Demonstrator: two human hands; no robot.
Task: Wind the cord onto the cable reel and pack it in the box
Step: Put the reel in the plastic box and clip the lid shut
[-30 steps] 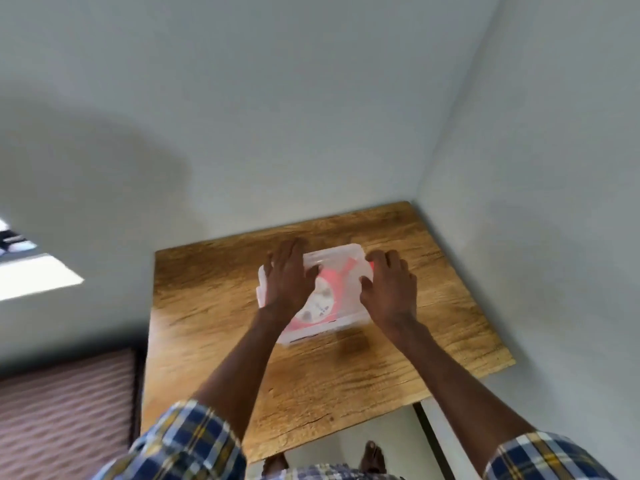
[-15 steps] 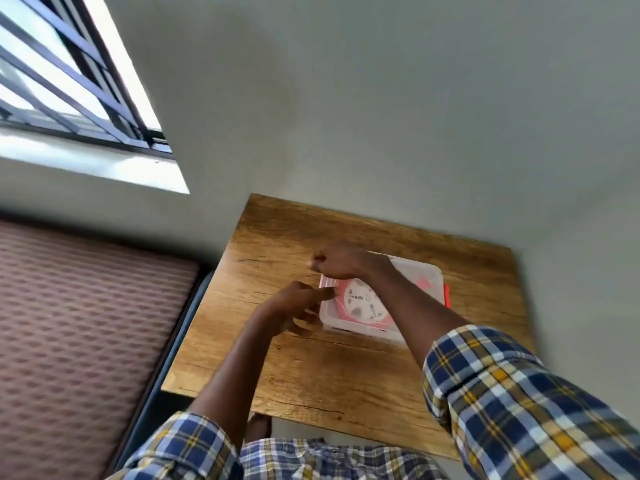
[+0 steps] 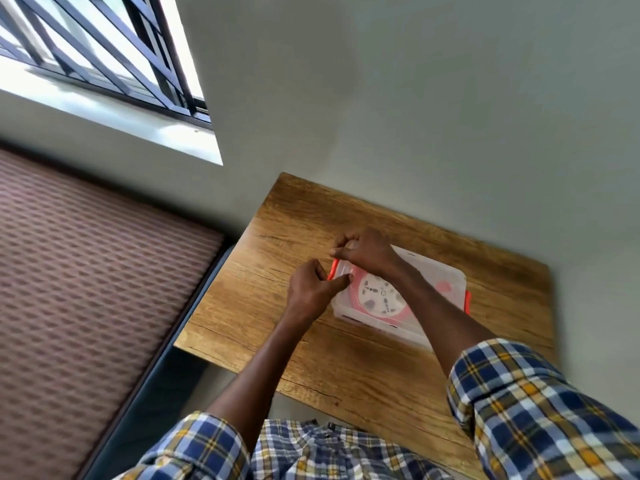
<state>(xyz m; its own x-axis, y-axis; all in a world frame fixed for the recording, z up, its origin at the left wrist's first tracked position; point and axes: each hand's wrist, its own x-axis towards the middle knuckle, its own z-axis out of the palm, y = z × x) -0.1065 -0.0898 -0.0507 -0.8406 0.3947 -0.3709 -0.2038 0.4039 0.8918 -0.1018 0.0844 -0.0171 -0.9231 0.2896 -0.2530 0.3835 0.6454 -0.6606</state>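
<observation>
Clear plastic box with lid on (image 3: 429,282) sitting on brown wood-grain table (image 3: 346,358), toward far right part. Pink-and-white round cable reel (image 3: 377,296) lying inside, showing through lid. My left hand (image 3: 311,289) curling, thumb and fingers pinching orange clip (image 3: 333,270) at box's left end. My right hand (image 3: 363,252) crossing over box, fingers curling at same corner; whether gripping clip, cannot tell. Second orange clip (image 3: 467,301) sitting at opposite end.

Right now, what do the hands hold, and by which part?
Both the left hand and right hand grip the box at its orange latch, on its left end.
</observation>
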